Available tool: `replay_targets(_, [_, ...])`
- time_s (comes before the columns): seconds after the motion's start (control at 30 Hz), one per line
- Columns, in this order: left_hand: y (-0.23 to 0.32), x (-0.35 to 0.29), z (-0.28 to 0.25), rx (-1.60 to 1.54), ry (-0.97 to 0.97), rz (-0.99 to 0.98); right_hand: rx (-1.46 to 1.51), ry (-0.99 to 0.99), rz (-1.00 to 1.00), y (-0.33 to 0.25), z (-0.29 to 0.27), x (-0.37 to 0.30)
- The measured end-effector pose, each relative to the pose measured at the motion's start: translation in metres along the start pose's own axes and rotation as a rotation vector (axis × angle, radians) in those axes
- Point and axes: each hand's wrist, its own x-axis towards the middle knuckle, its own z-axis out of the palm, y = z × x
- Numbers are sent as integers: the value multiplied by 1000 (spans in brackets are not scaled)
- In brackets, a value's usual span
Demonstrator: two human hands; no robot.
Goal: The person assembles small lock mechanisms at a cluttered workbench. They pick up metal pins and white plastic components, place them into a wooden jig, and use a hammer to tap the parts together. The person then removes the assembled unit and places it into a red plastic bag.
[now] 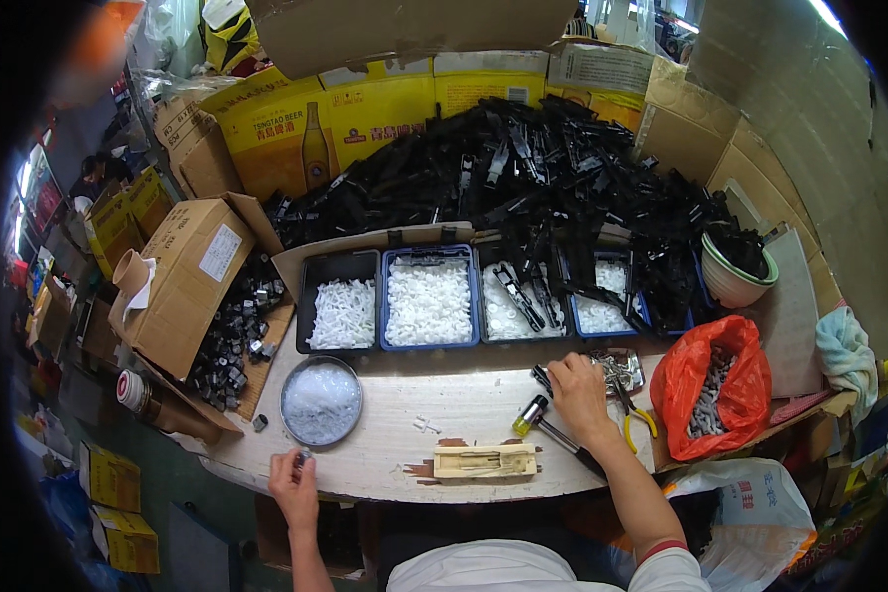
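My left hand (294,488) is at the table's front edge, its fingertips pinched on a small dark part (303,457). Just beyond it stands a round tin (357,414) of tiny translucent pieces. My right hand (579,393) is closed around a black part (541,375), whose end sticks out left of the fingers; the rest is hidden. Beneath that wrist lies a hammer (530,414) with a yellowish clear face and a dark handle. A cream block-shaped fixture (454,462) with a long slot rests near the front edge. Small white pieces (426,424) lie behind it.
Behind are bins of white plastic parts (429,296) and a large heap of black parts (553,158). At right lie yellow-handled pliers (641,424), metal pieces (617,370) and a red bag (676,380) of grey parts. At left, small dark blocks (232,355) spill beside a carton (183,286).
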Motion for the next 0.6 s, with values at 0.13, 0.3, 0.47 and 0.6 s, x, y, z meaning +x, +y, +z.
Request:
replay_targets(0.13, [15, -12, 20, -168, -91, -44, -47, 97, -74, 1, 17, 52])
replay_targets(0.3, [35, -13, 48, -412, -171, -56, -250, 111, -103, 4, 49, 113])
replay_targets(0.47, [44, -7, 55, -519, -291, -111, -76, 197, -142, 3, 35, 121])
replay_targets(0.6, [54, -10, 58, -558, -372, -180, 208, 55, -308, -15, 8, 79])
